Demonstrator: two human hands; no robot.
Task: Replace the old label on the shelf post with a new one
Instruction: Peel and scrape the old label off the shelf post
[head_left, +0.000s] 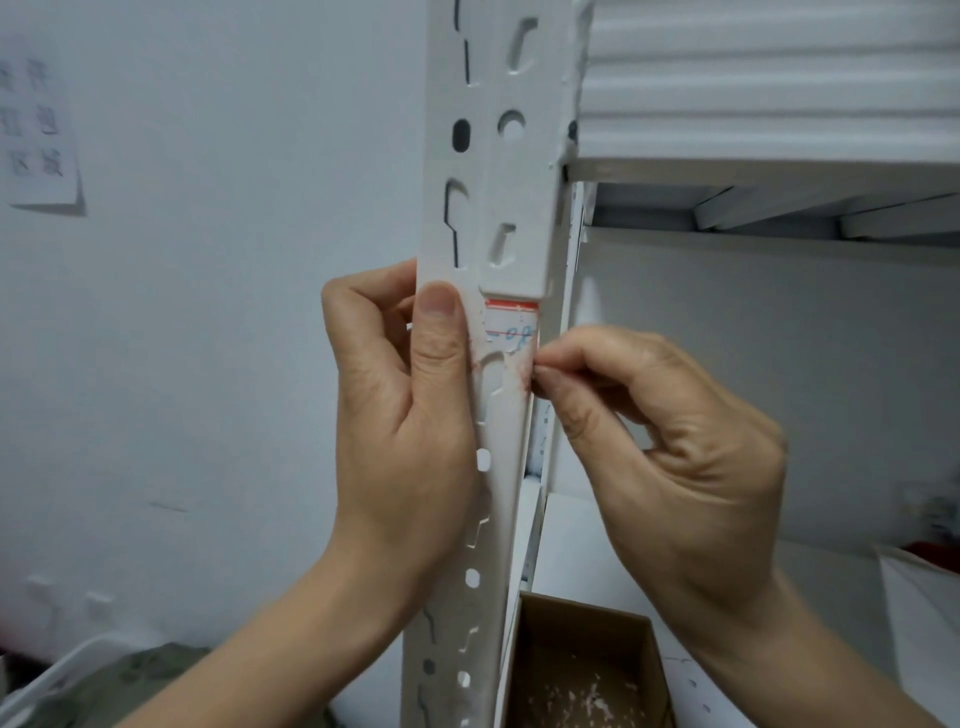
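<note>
Single head-worn view, close range, facing forward and slightly down.
Camera sits directly before the white shelf post (498, 364), which fills the centre; wall to its left, shelf bays right, cardboard box (587, 670) below.

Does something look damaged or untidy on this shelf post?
Yes. The old label on the shelf post is torn: only its upper part remains, with ragged pinkish residue below. The right hand pinches its edge; the left hand grips the post. Paper scraps lie in the cardboard box.
</note>
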